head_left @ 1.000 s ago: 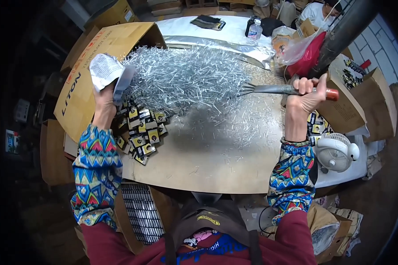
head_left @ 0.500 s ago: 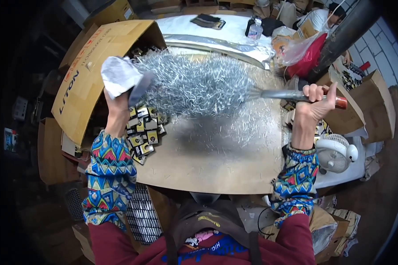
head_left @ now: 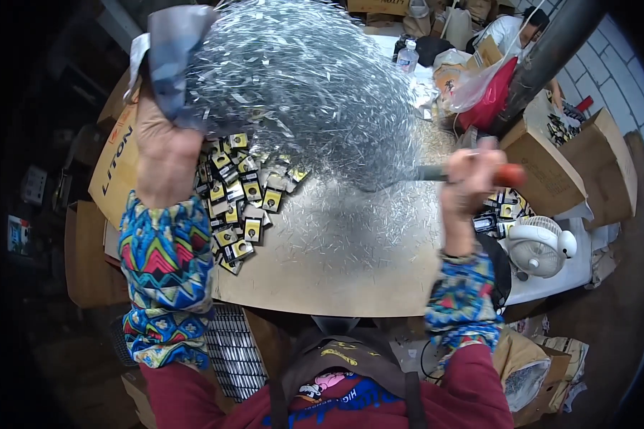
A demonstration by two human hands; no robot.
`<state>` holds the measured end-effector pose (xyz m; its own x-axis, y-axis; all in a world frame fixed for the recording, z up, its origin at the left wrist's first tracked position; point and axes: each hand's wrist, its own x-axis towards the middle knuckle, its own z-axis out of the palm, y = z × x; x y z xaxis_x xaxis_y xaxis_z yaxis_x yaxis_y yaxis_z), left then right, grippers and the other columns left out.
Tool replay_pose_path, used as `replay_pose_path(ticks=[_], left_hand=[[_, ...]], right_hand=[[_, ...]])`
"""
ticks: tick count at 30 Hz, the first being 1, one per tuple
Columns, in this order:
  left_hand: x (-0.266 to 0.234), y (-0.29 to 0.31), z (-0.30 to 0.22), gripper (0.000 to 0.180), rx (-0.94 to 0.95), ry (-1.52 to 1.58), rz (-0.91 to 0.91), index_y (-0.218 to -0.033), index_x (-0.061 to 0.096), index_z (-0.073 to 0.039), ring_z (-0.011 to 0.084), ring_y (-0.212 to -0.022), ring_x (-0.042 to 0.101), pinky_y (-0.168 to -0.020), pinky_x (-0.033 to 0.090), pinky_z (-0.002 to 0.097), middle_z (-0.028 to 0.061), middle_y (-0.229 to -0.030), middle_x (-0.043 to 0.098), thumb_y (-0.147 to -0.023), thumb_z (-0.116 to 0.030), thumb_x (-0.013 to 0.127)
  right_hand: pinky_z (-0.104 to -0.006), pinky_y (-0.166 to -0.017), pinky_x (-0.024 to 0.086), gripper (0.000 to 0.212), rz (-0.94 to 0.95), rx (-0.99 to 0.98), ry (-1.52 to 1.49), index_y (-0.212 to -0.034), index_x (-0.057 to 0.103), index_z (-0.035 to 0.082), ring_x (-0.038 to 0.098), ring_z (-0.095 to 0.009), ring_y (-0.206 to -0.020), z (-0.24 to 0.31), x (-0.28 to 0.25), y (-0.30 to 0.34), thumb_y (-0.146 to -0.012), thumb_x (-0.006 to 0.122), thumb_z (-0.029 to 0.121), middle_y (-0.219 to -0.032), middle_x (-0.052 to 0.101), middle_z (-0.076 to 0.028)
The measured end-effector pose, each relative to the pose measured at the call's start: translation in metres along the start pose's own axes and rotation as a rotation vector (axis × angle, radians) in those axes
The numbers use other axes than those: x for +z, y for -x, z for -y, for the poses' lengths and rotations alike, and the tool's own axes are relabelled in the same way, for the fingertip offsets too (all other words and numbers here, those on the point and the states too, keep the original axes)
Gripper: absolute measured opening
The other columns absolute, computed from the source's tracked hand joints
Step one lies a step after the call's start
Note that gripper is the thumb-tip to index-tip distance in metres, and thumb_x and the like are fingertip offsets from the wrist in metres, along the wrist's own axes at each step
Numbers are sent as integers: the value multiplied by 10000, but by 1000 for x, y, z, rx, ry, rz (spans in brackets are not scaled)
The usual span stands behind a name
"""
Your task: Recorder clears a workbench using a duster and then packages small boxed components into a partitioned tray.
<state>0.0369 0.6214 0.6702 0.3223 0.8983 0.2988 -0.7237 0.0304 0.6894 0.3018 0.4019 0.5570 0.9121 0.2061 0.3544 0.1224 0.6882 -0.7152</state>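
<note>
A big heap of thin, shiny silver slivers (head_left: 304,93) is spread between my hands above the table, blurred with motion. On its left, my left hand (head_left: 166,146) is closed on a grey-white cloth (head_left: 177,53) pressed to the heap's side; most of its fingers are hidden. My right hand (head_left: 469,175), smeared by motion, grips a metal handle with a red end (head_left: 510,175) that runs into the heap's lower right. Whatever body this handle joins is mostly covered by slivers. Many loose slivers lie scattered on the tabletop (head_left: 322,286) below.
Small black-and-yellow packs (head_left: 252,191) are piled at the table's left, by a large cardboard box (head_left: 114,164). To the right stand a white fan (head_left: 538,247) and an open carton (head_left: 544,161). A plastic bottle (head_left: 408,57) and another person (head_left: 508,32) are at the back.
The heap has risen and swelled away from me, its slivers more spread out. My left hand has lifted with the cloth; my right hand has shifted left and slightly down with the handle.
</note>
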Motion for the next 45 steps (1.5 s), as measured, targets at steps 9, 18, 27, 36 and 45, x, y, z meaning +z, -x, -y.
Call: replay_pose_path(ticks=[9,18,27,36,45], left_hand=[[69,15,-15,437,320,-477,677,-1334,426,41,337,-1191,551,-999,499,467,164,-1306,538,-982,-212,487],[-2,-22,-17,399,7,-445,-112,-1350,457,-45,243,-1118,600,-997,479,369,122,-1247,593,-977,-186,483],[6,-39,-21,412,66,-458,-69,-1229,523,-50,193,-1027,620,-889,533,359,75,-1124,617,-866,-157,684],[-8,-25,-29,397,273,-633,-5,-1236,533,-57,182,-1014,622,-874,542,331,51,-1161,598,-879,-147,681],[-3,-31,-8,438,246,-471,60,-1254,516,-28,190,-1075,605,-918,520,336,79,-1228,586,-872,-147,695]], right_hand=[[-258,-398,251,379,-301,217,-527,-699,432,133,286,-65,-371,-5,-1,-32,-953,571,378,-466,290,69],[-265,-377,227,378,-322,299,-450,-702,382,152,284,-78,-358,-2,20,-46,-924,621,343,-465,295,71],[-267,-364,239,350,-298,332,-335,-752,382,138,307,-71,-370,-6,33,-56,-897,658,295,-490,304,76],[-248,-365,257,341,-221,299,-348,-708,389,136,314,-73,-356,8,47,-46,-911,638,252,-477,343,71],[-260,-385,270,317,-382,440,-583,-754,429,113,319,-81,-374,-7,15,-52,-902,656,278,-486,322,54]])
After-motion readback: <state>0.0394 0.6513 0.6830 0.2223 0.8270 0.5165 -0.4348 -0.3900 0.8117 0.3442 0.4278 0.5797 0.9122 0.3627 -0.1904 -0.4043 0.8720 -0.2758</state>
